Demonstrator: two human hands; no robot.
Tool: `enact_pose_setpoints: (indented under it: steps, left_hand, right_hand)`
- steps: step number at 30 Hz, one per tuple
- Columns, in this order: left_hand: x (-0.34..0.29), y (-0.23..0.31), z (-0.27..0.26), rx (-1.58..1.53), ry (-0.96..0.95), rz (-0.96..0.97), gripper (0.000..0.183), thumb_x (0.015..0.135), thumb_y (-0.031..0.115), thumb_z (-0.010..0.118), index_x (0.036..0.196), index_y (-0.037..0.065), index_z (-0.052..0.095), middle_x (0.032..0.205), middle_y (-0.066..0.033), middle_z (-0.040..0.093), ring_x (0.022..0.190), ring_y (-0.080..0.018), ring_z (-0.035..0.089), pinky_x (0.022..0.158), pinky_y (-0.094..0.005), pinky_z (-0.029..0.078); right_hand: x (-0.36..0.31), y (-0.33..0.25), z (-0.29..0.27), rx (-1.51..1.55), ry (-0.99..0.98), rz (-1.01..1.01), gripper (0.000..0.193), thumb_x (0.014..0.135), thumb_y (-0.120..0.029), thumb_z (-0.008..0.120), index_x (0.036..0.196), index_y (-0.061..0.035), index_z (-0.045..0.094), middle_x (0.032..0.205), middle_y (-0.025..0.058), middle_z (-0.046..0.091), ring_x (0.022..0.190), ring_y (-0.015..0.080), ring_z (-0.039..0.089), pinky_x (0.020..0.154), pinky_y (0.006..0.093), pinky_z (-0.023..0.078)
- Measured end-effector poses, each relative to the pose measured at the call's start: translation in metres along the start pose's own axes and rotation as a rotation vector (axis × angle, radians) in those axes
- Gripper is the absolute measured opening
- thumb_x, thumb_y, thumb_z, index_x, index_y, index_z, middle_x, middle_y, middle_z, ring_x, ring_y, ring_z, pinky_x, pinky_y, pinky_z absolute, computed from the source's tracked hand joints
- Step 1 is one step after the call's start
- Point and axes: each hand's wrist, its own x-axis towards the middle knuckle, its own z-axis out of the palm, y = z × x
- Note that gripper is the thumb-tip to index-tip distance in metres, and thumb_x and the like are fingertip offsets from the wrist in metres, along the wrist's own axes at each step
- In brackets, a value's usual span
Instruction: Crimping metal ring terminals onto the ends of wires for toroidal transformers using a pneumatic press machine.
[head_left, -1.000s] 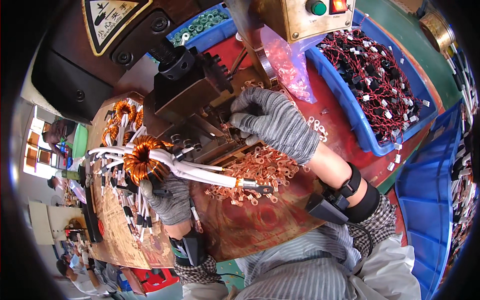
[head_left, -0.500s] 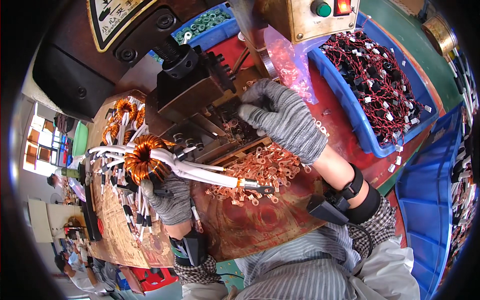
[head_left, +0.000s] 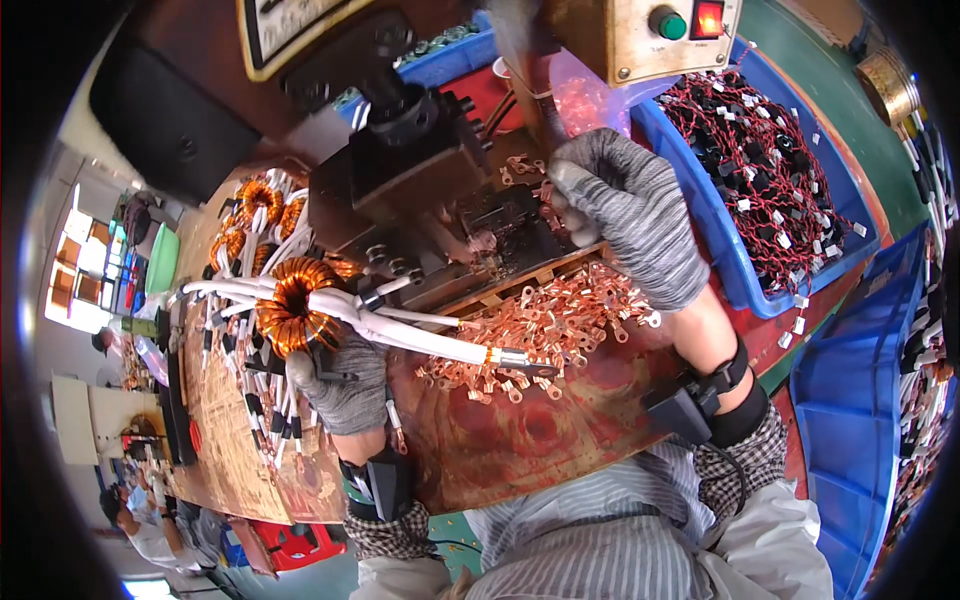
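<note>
My left hand (head_left: pixel 345 385), in a grey knitted glove, is closed around a toroidal coil (head_left: pixel 298 305) wound with copper wire and its thick white leads. One sleeved lead (head_left: pixel 425 340) points right and ends in a metal cable lug (head_left: pixel 525 364) above a heap of loose copper lugs (head_left: pixel 545 325). My right hand (head_left: pixel 635 215), gloved likewise, is beside the dark press (head_left: pixel 410 165), right of its die area (head_left: pixel 505 225). Its fingers are curled together; what they hold, if anything, is hidden.
More coils (head_left: pixel 262 205) and white leads lie on the wooden board at left. A blue bin (head_left: pixel 700 215) of red-black twisted wires stands at right, near a large blue crate (head_left: pixel 850 400). Above is a control box (head_left: pixel 640 50) with a green button and lit red switch.
My right hand has drawn rightward, away from the press's die area, with its fingers curled in. The whole view has shifted slightly. My left hand keeps its hold on the coil.
</note>
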Motion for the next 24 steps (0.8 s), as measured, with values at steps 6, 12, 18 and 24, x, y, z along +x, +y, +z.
enact_pose_setpoints:
  steps: [6, 12, 18, 24]
  left_hand:
    - [-0.001, 0.006, -0.003, 0.078, 0.015, 0.216, 0.106, 0.05, 0.051, 0.076, 0.134, 0.01, 0.026, 0.125, -0.0112, 0.04, 0.109, -0.0284, 0.045, 0.092, -0.0457, 0.038]
    - [0.002, 0.024, -0.022, 0.439, 0.024, 0.343, 0.053, 0.078, 0.033, 0.059, 0.114, -0.002, 0.043, 0.104, -0.0171, 0.054, 0.089, -0.0242, 0.057, 0.08, -0.0377, 0.049]
    - [0.001, 0.019, -0.008, -0.047, -0.303, 0.062, 0.052, 0.079, 0.031, 0.059, 0.116, -0.001, 0.042, 0.105, -0.0165, 0.054, 0.089, -0.0244, 0.057, 0.079, -0.0373, 0.049]
    - [-0.002, 0.028, -0.002, -0.087, -0.435, -0.014, 0.051, 0.079, 0.029, 0.058, 0.118, 0.001, 0.041, 0.105, -0.016, 0.053, 0.09, -0.0245, 0.056, 0.079, -0.037, 0.049]
  right_hand:
    - [-0.019, -0.016, 0.0, -0.332, -0.698, 0.164, 0.034, 0.086, -0.034, 0.051, 0.096, -0.0027, 0.058, 0.077, 0.0077, 0.061, 0.065, 0.0155, 0.059, 0.056, 0.0268, 0.047]
    - [-0.042, 0.038, 0.043, -0.339, -1.011, -0.369, 0.028, 0.083, -0.03, 0.05, 0.088, -0.0041, 0.057, 0.079, 0.0163, 0.057, 0.072, 0.0337, 0.055, 0.063, 0.0385, 0.043]
    - [-0.039, 0.025, 0.045, -0.726, -0.612, -0.901, 0.035, 0.086, -0.035, 0.043, 0.08, -0.0035, 0.057, 0.067, 0.0155, 0.056, 0.061, 0.0311, 0.056, 0.053, 0.0392, 0.044]
    - [-0.045, 0.023, 0.05, -0.783, -0.548, -0.62, 0.037, 0.087, -0.038, 0.042, 0.071, -0.008, 0.057, 0.052, 0.01, 0.049, 0.047, 0.0253, 0.05, 0.039, 0.0356, 0.036]
